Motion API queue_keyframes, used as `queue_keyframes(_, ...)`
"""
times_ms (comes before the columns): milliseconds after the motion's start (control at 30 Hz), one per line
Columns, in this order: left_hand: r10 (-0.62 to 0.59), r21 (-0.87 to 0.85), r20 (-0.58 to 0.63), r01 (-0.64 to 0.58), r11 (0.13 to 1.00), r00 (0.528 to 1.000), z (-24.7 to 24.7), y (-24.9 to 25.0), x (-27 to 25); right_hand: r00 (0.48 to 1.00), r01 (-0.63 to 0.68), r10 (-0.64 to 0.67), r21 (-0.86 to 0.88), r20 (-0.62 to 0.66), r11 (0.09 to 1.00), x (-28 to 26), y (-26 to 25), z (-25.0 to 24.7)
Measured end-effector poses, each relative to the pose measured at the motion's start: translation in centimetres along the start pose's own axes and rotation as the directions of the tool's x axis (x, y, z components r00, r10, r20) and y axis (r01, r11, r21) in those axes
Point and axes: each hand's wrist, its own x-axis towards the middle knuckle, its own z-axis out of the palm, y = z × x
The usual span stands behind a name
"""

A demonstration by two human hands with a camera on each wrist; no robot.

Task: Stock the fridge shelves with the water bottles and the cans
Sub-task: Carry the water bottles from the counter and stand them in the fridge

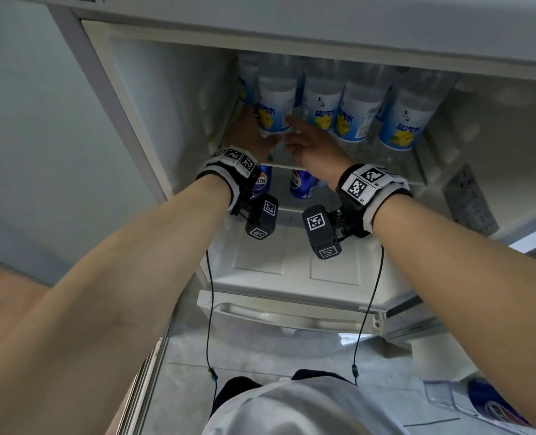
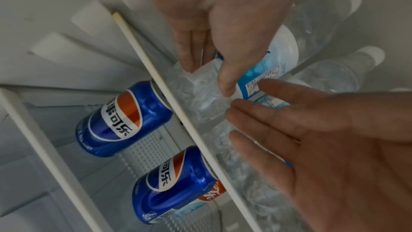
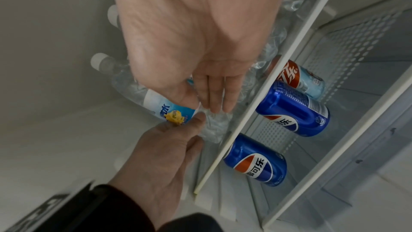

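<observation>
Arms: both bare forearms stretched forward and up, side by side, a marker band on each wrist.
Left hand [image 1: 250,130]: fingers [image 2: 263,112] straight, slightly spread.
Right hand [image 1: 307,145]: palm open, fingers [image 3: 217,98] extended together, just beside the left fingertips.

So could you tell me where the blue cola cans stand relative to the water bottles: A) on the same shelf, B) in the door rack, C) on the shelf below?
C: the blue cola cans stand beneath the shelf holding the water bottles.

A pale grey-blue wall [image 1: 25,127] fills nine o'clock; grey marbled floor tiles [image 1: 260,356] lie at six.
</observation>
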Motion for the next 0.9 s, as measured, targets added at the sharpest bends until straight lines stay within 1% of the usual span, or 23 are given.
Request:
queue_keyframes(100, -0.007, -0.018, 0.028, 0.007, 1.000, 1.000, 0.3, 0.2, 0.4, 1.000, -0.002, 0.002, 0.017, -0.031, 1.000, 0.4, 0.2, -0.1)
queue_keyframes(167, -0.037, -0.031, 0.055, 0.038, 0.999, 0.998, 0.5, 0.2, 0.9, 0.999, -0.001, 0.000, -0.016, -0.043, 1.000, 0.3, 0.1, -0.3)
queue_keyframes(267, -0.071, -0.083, 0.091, 0.078, 0.993, 0.993, 0.5, 0.3, 1.5, 0.999, 0.033, -0.034, -0.052, -0.032, 0.998, 0.1, 0.4, -0.3)
queue_keyframes(367, -0.057, -0.003, 0.069, 0.058, 0.998, 0.996, 0.8, -0.4, 1.8, 0.999, 0.028, -0.028, -0.017, -0.044, 0.999, 0.2, 1.0, -0.1)
queue_keyframes(467, -0.056, 0.051, 0.076, 0.052, 0.997, 0.996, 0.8, -0.9, 1.5, 0.998, 0.030, -0.032, -0.040, -0.051, 0.999, 0.4, 1.3, -0.4)
queue_keyframes(533, -0.069, 0.062, 0.069, 0.065, 0.996, 0.995, 0.8, -1.0, 1.2, 0.999, 0.007, -0.007, -0.008, -0.041, 1.000, 0.5, 1.2, -0.6)
queue_keyframes(600, -0.095, 0.119, 0.067, 0.087, 0.989, 0.993, 0.7, -0.8, 0.6, 0.999, -0.020, 0.021, 0.016, -0.042, 1.000, 0.4, 1.0, -0.6)
queue_keyframes(667, -0.128, 0.143, 0.051, 0.119, 0.982, 0.990, 0.3, -0.7, -0.4, 0.999, -0.025, 0.029, 0.085, -0.039, 0.996, 0.2, 0.9, -0.4)
queue_keyframes(700, -0.143, 0.129, 0.030, 0.138, 0.982, 0.989, 0.0, -0.7, -1.0, 0.999, -0.021, 0.028, 0.156, -0.043, 0.988, -0.1, 0.8, -0.3)
queue_keyframes(767, -0.182, 0.052, -0.001, 0.181, 0.982, 0.983, -0.9, -0.4, -2.7, 0.996, -0.003, 0.024, 0.229, -0.087, 0.973, -0.6, 0.7, 0.2)
queue_keyframes(833, -0.239, -0.078, -0.034, 0.236, 0.969, 0.971, -1.7, 0.3, -4.9, 0.984, 0.005, 0.043, 0.269, -0.172, 0.963, -1.4, 0.8, 1.1)
queue_keyframes(900, -0.274, -0.178, -0.031, 0.264, 0.948, 0.961, -2.5, 0.9, -7.1, 0.959, 0.004, 0.089, 0.328, -0.269, 0.945, -2.4, 1.2, 2.0)
